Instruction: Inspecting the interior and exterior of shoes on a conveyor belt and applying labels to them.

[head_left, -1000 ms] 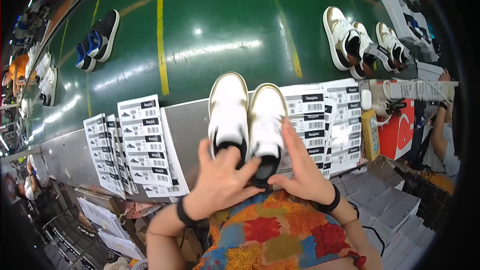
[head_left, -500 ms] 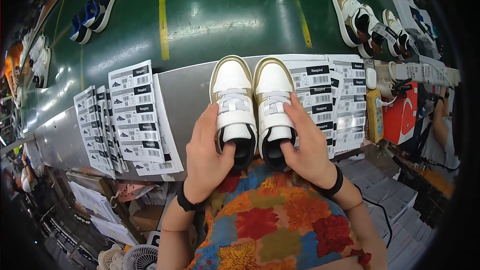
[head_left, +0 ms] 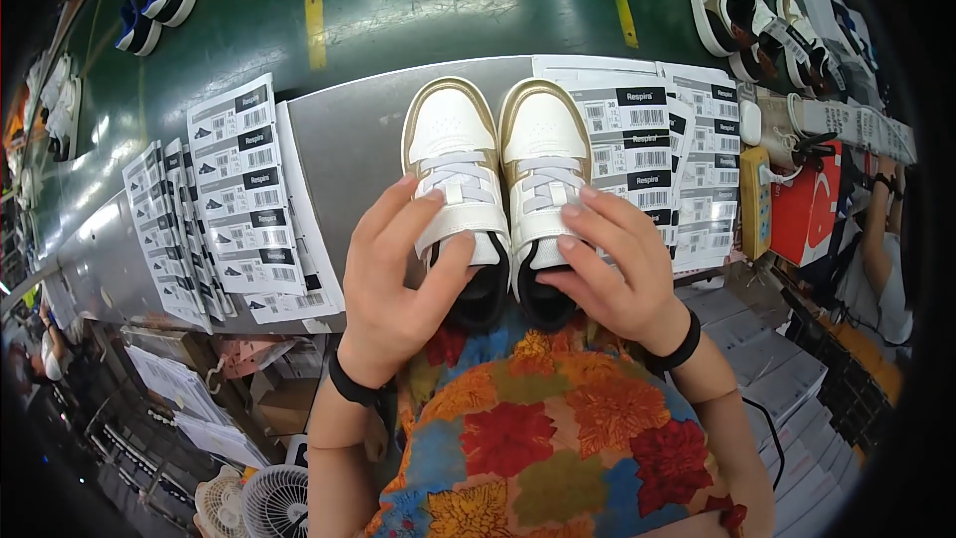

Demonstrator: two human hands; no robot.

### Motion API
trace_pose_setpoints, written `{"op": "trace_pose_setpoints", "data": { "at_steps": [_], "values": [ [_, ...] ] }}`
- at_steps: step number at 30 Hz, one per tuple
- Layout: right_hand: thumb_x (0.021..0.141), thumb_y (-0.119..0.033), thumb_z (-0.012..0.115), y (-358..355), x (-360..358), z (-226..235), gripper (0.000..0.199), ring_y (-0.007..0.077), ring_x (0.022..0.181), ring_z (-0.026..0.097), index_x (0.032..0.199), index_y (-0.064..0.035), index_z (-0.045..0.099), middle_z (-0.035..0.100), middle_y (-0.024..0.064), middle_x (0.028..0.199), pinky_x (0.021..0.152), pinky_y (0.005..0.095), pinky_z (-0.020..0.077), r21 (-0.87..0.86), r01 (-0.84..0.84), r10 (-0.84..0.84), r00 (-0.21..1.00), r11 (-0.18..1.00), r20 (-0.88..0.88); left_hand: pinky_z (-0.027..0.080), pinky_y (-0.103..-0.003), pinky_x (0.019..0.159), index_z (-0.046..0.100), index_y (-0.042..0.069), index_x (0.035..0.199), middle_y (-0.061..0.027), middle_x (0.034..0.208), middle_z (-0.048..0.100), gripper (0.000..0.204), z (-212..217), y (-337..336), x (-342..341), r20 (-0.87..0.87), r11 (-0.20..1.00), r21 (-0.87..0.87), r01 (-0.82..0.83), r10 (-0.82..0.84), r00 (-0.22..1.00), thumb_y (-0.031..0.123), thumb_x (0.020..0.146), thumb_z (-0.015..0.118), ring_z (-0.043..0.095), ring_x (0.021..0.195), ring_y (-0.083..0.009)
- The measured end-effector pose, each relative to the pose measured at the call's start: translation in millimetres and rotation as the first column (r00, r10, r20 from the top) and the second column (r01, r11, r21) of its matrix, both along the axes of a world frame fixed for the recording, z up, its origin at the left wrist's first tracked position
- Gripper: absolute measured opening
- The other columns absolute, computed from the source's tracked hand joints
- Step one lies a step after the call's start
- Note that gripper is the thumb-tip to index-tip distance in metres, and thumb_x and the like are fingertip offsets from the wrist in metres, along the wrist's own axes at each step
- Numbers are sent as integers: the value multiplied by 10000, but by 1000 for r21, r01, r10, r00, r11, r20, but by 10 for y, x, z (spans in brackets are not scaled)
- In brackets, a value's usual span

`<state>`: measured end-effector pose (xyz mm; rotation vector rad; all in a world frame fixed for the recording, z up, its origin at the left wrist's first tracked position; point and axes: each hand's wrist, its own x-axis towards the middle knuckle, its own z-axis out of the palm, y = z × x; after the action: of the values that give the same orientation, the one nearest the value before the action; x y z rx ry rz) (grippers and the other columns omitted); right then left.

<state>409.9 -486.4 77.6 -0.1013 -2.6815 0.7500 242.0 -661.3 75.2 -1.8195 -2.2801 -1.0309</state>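
Observation:
A pair of white sneakers with tan toe edging stands side by side at the front edge of the grey table, toes pointing away from me. Each has pale laces, a white strap and a black lining. My left hand (head_left: 398,284) is beside the left sneaker (head_left: 453,130), its fingers apart at the strap's outer side and its thumb by the tongue. At the right sneaker (head_left: 545,125), my right hand (head_left: 622,274) has its fingers spread over the strap and opening. Neither hand is wrapped round a shoe.
Sheets of barcode labels (head_left: 239,189) lie left of the sneakers, with more label sheets (head_left: 627,139) to the right. Beyond runs a green surface (head_left: 448,0) bearing other shoes (head_left: 722,0). A yellow power strip (head_left: 756,204) and a red box (head_left: 805,209) stand at the right.
My thumbs have come out of the shoe openings and both hands have loosened, fingers now spread at the straps. The view has shifted slightly.

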Motion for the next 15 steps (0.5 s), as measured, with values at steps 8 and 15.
{"op": "trace_pose_setpoints", "data": {
  "at_steps": [8, 15],
  "values": [
    [687, -40, 744, 323, -486, 234, 226, 274, 702, 615, 882, 16, 642, 635, 122, 810, 629, 339, 505, -131, 24, -45, 986, 991, -161, 502, -339, 556, 630, -33, 831, -137, 801, 619, 288, 317, 337, -346, 112, 996, 63, 57, -64, 992, 33, 601, 791, 617, 680, -270],
    [839, -69, 682, 690, -1032, 501, 115, 54, 701, 583, 859, 43, 666, 662, 14, 749, 633, 219, 463, -687, 204, -44, 969, 697, 243, 404, -240, 586, 647, -47, 766, -59, 689, 608, 111, 717, 763, -816, 576, 978, -193, 75, 51, 816, 40, 750, 714, 550, 625, -122]
  ]
}}
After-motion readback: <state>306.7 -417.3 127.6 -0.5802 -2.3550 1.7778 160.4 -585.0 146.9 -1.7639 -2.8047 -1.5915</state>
